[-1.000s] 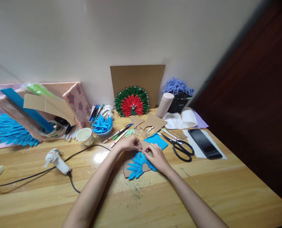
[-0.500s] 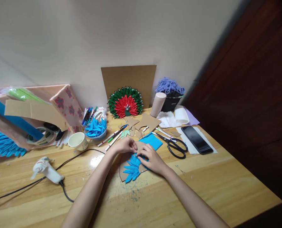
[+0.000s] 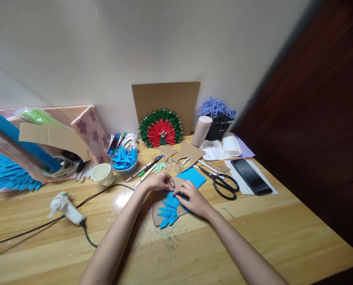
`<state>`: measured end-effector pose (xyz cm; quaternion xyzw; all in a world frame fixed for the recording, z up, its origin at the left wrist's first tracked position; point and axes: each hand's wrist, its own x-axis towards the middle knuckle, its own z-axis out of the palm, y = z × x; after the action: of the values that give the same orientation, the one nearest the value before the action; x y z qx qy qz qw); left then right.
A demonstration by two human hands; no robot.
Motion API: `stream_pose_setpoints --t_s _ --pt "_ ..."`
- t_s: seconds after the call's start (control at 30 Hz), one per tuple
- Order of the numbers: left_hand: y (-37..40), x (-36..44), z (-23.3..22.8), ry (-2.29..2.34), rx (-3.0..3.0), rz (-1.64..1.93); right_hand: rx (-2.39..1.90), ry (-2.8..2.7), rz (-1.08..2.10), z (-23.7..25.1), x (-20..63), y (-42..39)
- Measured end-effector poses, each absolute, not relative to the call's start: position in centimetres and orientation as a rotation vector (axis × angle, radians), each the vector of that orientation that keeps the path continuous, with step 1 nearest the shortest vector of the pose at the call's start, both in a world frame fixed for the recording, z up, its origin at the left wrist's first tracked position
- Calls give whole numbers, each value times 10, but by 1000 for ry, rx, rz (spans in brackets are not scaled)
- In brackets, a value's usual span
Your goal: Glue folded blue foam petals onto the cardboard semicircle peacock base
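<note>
Pointed blue fabric-like petals (image 3: pixel 168 211) lie in an overlapping fan on a rounded cardboard piece (image 3: pixel 157 204) in front of me. My left hand (image 3: pixel 161 182) is closed in a pinch at the upper part of the cardboard, at the tip of a blue petal. Close against it, my right hand (image 3: pixel 192 200) also pinches at that petal, its other fingers curled over the right side of the fan. The fingers partly hide the petal between them. Just behind my hands lies a folded blue sheet (image 3: pixel 197 178).
Black-handled scissors (image 3: pixel 224 186) and a phone (image 3: pixel 251 176) lie to the right. A glue gun (image 3: pixel 67 208) with its cord is at left, near a paper cup (image 3: pixel 103 175) and a bowl of blue petals (image 3: pixel 125 160). A red-green peacock craft (image 3: pixel 161 128) stands behind, among markers and cardboard scraps.
The view has shifted slightly left, so everything sits a little further right. Both hands keep their pinch at the same spot on the petal fan.
</note>
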<state>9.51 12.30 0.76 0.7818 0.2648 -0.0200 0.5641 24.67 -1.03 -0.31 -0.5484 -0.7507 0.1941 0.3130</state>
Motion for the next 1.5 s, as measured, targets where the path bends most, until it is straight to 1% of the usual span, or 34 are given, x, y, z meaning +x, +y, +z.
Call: stream_pose_setpoints --t_s 0.27,0.57,1.03,1.5 --pt "123 94 13 598 1837 -81 -1431 -1989 501 -2 247 -10" --pt "122 96 6 609 1860 -30 -1467 -1980 526 -5 247 -9" --pt "124 93 13 657 1869 16 -1459 -2011 482 -3 247 -10" --pt "125 93 7 693 1862 12 -1426 -2046 438 -4 247 -9"
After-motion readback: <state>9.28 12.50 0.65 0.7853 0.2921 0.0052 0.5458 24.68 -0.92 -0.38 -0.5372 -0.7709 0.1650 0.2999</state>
